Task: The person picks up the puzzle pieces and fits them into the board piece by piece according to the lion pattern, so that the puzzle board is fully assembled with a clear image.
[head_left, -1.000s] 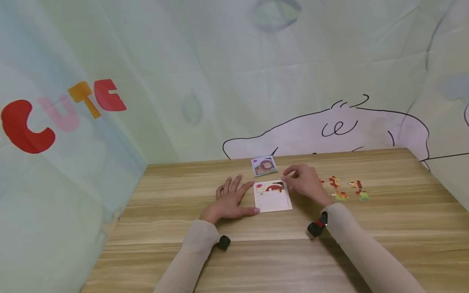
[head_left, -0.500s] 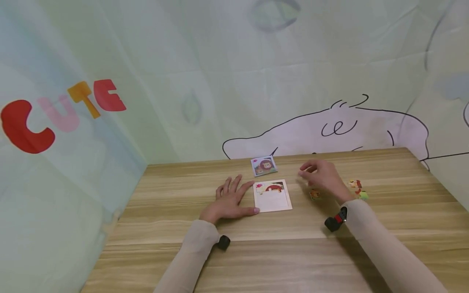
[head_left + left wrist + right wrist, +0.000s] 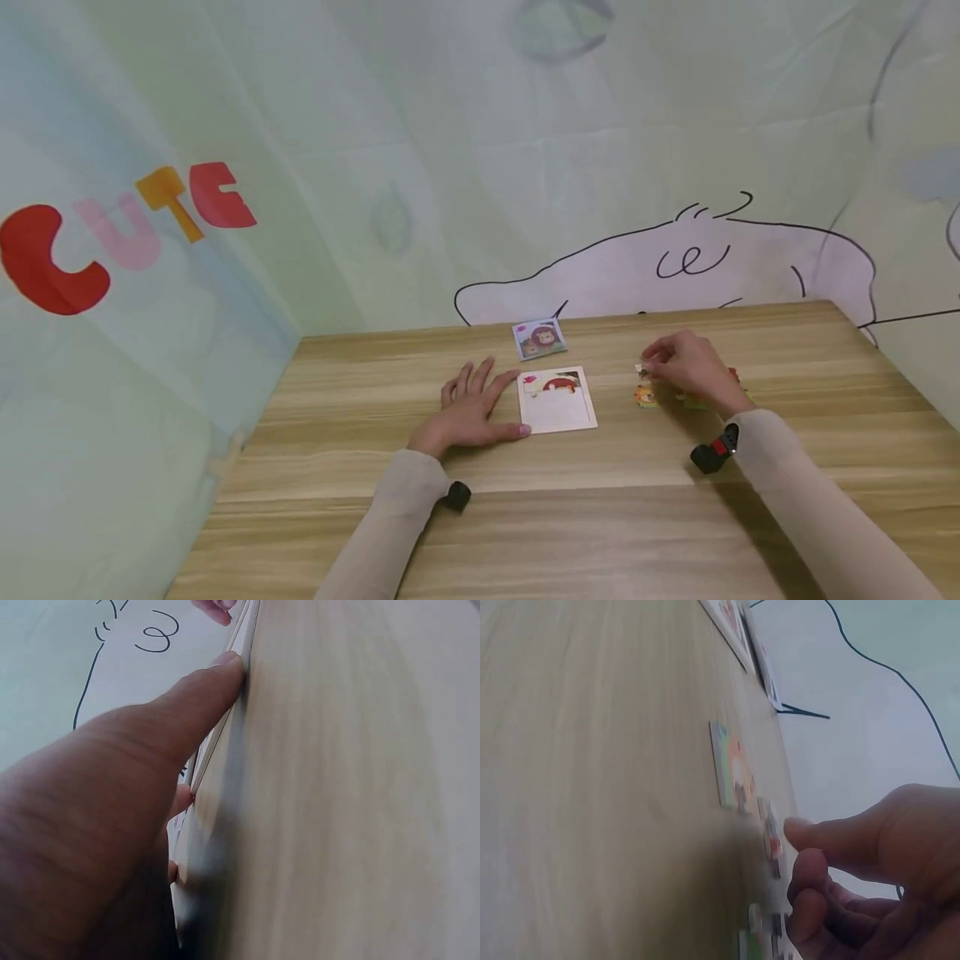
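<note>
My left hand [image 3: 472,414] rests on the table with fingers spread. Its thumb and index fingertip touch the left corners of a square white puzzle board [image 3: 558,417], whose upper part shows some red-brown picture. My right hand [image 3: 686,367], thumb and fingers bent together, is over loose puzzle pieces at the right. Its fingertips are right at a small piece [image 3: 642,369]; I cannot tell whether they pinch it. Just nearer to me lies an orange lion-face piece [image 3: 645,397]. In the right wrist view the lion piece [image 3: 733,769] lies flat, short of the fingertips.
A picture card with a lion [image 3: 540,339] lies behind the board, near the table's back edge. Green pieces [image 3: 694,402] and a red piece [image 3: 733,373] are partly hidden under my right hand. A printed curtain [image 3: 420,150] hangs behind the wooden table [image 3: 525,533].
My right hand has moved right from the board's upper right corner to the loose pieces, uncovering the lion-face piece. The left hand and the board stay where they were.
</note>
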Demonstrator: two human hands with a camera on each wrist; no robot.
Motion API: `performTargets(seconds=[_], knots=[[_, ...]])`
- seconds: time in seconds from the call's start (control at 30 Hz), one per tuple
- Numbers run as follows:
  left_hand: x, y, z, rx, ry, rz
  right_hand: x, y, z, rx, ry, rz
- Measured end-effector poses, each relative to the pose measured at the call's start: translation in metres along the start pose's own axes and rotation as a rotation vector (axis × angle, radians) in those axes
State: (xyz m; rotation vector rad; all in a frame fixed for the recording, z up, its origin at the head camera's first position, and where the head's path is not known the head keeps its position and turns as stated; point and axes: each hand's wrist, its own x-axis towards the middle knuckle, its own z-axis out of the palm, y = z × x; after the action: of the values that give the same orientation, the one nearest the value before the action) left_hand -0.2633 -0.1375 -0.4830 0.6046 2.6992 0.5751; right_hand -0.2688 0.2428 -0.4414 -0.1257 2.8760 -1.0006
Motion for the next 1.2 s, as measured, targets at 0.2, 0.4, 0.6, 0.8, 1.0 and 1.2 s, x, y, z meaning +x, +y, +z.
performTargets(seconds=[0.2, 0.4, 0.6, 0.8, 1.0, 1.2], knots=[[-0.0015, 0.001, -0.0008, -0.012, 0.002, 0.008, -0.0009, 0.0039, -0.0008, 0.0, -0.027, 0.03], [-0.0002, -0.0005, 0.0005, -0.012, -0.002, 0.002, -0.0011, 0.0058, 0.0001, 0.014, -0.043, 0.034], [0.0002, -0.0004, 0.0005, -0.015, 0.0, 0.006, -0.0011, 0.0044, -0.0012, -0.003, -0.042, 0.025], [0.0024, -0.0033, 0.0016, -0.019, 0.009, 0.018, -0.0015, 0.0045, -0.0009, -0.007, -0.002, 0.012], [0.002, -0.0033, 0.0017, -0.017, 0.007, 0.018, -0.0017, 0.0054, 0.0025, 0.046, 0.034, 0.018], [-0.0018, 0.0021, -0.0015, -0.022, -0.003, 0.009, -0.0029, 0.0042, 0.0048, 0.105, 0.07, -0.005]])
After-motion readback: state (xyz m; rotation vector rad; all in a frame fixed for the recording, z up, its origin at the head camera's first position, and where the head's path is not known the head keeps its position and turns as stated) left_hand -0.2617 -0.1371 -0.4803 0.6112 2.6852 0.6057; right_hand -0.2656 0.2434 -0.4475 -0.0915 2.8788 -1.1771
